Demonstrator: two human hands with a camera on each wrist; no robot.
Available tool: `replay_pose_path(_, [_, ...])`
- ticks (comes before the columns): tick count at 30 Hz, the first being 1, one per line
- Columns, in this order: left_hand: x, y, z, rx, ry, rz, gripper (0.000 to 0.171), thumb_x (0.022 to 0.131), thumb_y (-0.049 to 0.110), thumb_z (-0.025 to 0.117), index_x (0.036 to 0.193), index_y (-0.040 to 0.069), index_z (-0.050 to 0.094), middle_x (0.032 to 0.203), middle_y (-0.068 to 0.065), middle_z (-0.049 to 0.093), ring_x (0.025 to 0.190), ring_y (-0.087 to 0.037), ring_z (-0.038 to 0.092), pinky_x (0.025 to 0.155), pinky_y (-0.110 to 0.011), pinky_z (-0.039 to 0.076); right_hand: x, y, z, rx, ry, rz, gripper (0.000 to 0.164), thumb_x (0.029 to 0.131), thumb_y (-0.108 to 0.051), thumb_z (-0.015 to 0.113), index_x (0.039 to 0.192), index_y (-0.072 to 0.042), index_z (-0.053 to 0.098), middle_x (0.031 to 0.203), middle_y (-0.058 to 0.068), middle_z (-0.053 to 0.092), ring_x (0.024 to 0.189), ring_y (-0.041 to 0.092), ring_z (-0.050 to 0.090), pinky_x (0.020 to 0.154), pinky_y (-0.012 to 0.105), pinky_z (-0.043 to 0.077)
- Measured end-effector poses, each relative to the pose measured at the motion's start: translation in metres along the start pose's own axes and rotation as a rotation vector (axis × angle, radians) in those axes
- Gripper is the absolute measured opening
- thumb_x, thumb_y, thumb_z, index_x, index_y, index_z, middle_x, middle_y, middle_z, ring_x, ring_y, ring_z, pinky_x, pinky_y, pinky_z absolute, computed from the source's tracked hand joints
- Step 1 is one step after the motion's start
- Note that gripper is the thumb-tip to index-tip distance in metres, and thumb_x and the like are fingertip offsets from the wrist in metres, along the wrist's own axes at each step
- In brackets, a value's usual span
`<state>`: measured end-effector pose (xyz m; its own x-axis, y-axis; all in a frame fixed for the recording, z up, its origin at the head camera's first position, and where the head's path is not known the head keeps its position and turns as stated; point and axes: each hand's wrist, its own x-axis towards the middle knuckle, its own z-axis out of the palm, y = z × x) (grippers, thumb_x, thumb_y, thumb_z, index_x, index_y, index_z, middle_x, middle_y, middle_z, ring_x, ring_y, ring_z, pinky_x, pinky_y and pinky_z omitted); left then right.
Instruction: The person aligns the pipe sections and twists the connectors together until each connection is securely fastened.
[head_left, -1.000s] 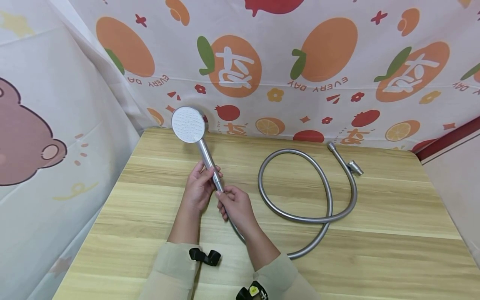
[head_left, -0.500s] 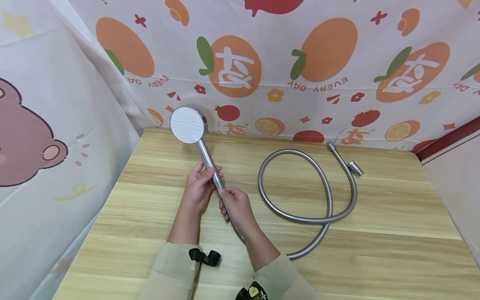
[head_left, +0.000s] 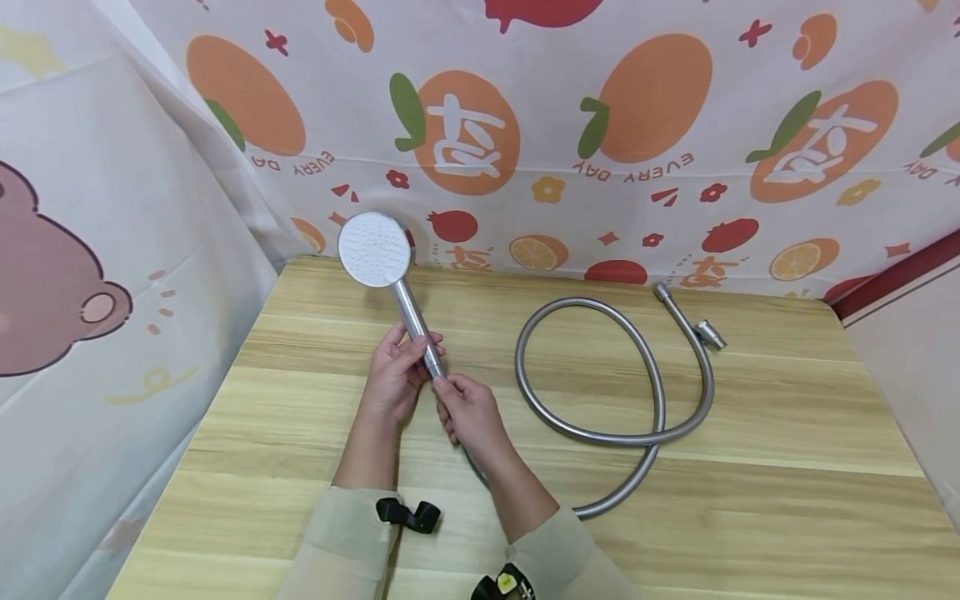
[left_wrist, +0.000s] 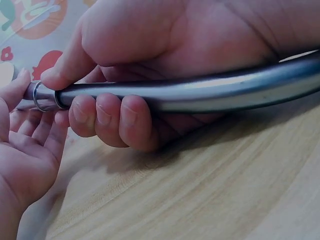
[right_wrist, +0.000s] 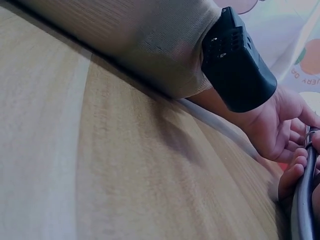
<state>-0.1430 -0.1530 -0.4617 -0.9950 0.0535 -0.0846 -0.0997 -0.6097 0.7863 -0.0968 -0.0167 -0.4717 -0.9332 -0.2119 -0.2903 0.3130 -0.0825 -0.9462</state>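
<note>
In the head view my left hand (head_left: 395, 375) grips the lower handle of a chrome shower head (head_left: 375, 248), its thumb along the front. The white nozzle face tilts up toward the camera at the back left. Just below, my right hand (head_left: 471, 417) pinches the end of a grey metal shower hose (head_left: 588, 435) right at the handle's base. Seen from the left wrist, the right hand's fingers (left_wrist: 132, 117) curl round the hose (left_wrist: 200, 95), and a ringed joint shows between the hands. The right wrist view has the left hand (right_wrist: 272, 125) beyond the hose (right_wrist: 302, 210).
The hose loops over the wooden table (head_left: 787, 433) and ends in a metal connector (head_left: 662, 292) at the back. Beside that end lies a small chrome fitting (head_left: 709, 335). A fruit-print cloth (head_left: 555, 225) hangs behind the table. Each sleeve carries a black camera (head_left: 408, 514).
The right hand has moved slightly up along the hose, closer to the shower head's handle. The shower head has shifted a little to the left. The looped hose lies as before.
</note>
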Motion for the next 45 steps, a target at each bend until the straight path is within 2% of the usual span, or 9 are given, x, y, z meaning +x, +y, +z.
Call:
replay_pose_path(16, [0.000,-0.003,0.000,-0.021,-0.039,-0.005,0.035,0.098,0.008,0.059,0.131,0.011,0.051,0.094,-0.003,0.074,0.082,-0.013,0.071,0.070,-0.022,0.057,-0.002,-0.004,-0.005,0.085,-0.017,0.071,0.053,0.098,-0.046,0.056,0.104,0.005,0.063,0.061,-0.001,0.049,0.048,0.010,0.040,0.039,0.021,0.034])
replay_pose_path(20, [0.000,-0.003,0.001,-0.014,-0.023,-0.005,0.035,0.098,0.007,0.059,0.131,0.012,0.051,0.095,-0.003,0.074,0.082,-0.013,0.072,0.070,-0.023,0.057,-0.002,-0.004,-0.006,0.079,0.008,0.064,0.051,0.098,-0.046,0.056,0.104,0.004,0.066,0.062,0.000,0.052,0.047,0.010,0.042,0.039,0.021,0.037])
replay_pose_path(23, [0.001,-0.002,0.001,0.012,0.023,0.012,0.037,0.096,0.006,0.061,0.131,0.010,0.052,0.095,-0.003,0.075,0.080,-0.013,0.072,0.070,-0.023,0.057,-0.002,-0.004,-0.006,0.067,0.021,0.037,0.046,0.099,-0.042,0.056,0.108,0.002,0.067,0.065,0.003,0.058,0.049,0.012,0.047,0.040,0.022,0.041])
replay_pose_path(27, [0.003,-0.001,-0.001,0.119,0.139,0.054,0.048,0.093,0.008,0.067,0.137,0.001,0.048,0.093,-0.002,0.075,0.078,-0.014,0.072,0.069,-0.024,0.057,-0.003,-0.005,-0.008,-0.012,0.007,-0.005,0.037,0.098,-0.033,0.059,0.126,-0.009,0.062,0.076,0.007,0.067,0.055,0.014,0.054,0.047,0.024,0.047])
replay_pose_path(30, [0.006,0.003,-0.005,0.219,0.270,0.059,0.056,0.091,0.013,0.070,0.141,0.002,0.047,0.092,-0.001,0.075,0.079,-0.015,0.072,0.065,-0.023,0.057,-0.007,-0.010,-0.012,-0.196,0.006,-0.054,0.041,0.096,-0.031,0.062,0.133,-0.015,0.059,0.083,0.004,0.071,0.063,0.014,0.058,0.058,0.027,0.049])
replay_pose_path(34, [0.008,0.014,-0.015,0.343,0.414,0.063,0.056,0.091,0.016,0.071,0.142,0.007,0.049,0.096,-0.004,0.075,0.073,-0.013,0.070,0.057,-0.023,0.055,-0.015,-0.018,-0.019,-0.441,-0.019,-0.115,0.039,0.093,-0.031,0.066,0.127,-0.014,0.064,0.087,-0.005,0.070,0.071,0.010,0.061,0.068,0.028,0.049])
replay_pose_path(38, [0.007,0.021,-0.023,0.472,0.484,0.073,0.053,0.093,0.017,0.069,0.142,0.007,0.050,0.093,-0.004,0.074,0.058,-0.006,0.061,0.045,-0.019,0.047,-0.022,-0.021,-0.026,-0.560,-0.096,-0.142,0.032,0.092,-0.032,0.068,0.117,-0.012,0.070,0.088,-0.008,0.069,0.073,0.005,0.061,0.070,0.024,0.051])
replay_pose_path(42, [0.008,0.023,-0.027,0.621,0.536,0.053,0.065,0.093,0.026,0.068,0.149,0.007,0.040,0.095,-0.004,0.072,0.064,0.000,0.063,0.055,-0.015,0.051,-0.024,-0.024,-0.035,-0.635,-0.104,-0.171,0.026,0.093,-0.031,0.066,0.110,-0.012,0.072,0.085,-0.008,0.067,0.073,0.004,0.059,0.069,0.023,0.049])
replay_pose_path(45, [0.008,0.023,-0.028,0.760,0.556,0.032,0.073,0.093,0.035,0.067,0.153,0.011,0.032,0.101,-0.008,0.071,0.071,0.001,0.064,0.063,-0.014,0.053,-0.023,-0.027,-0.046,-0.662,-0.050,-0.206,0.024,0.094,-0.031,0.066,0.108,-0.013,0.073,0.085,-0.007,0.066,0.075,0.006,0.057,0.069,0.024,0.048])
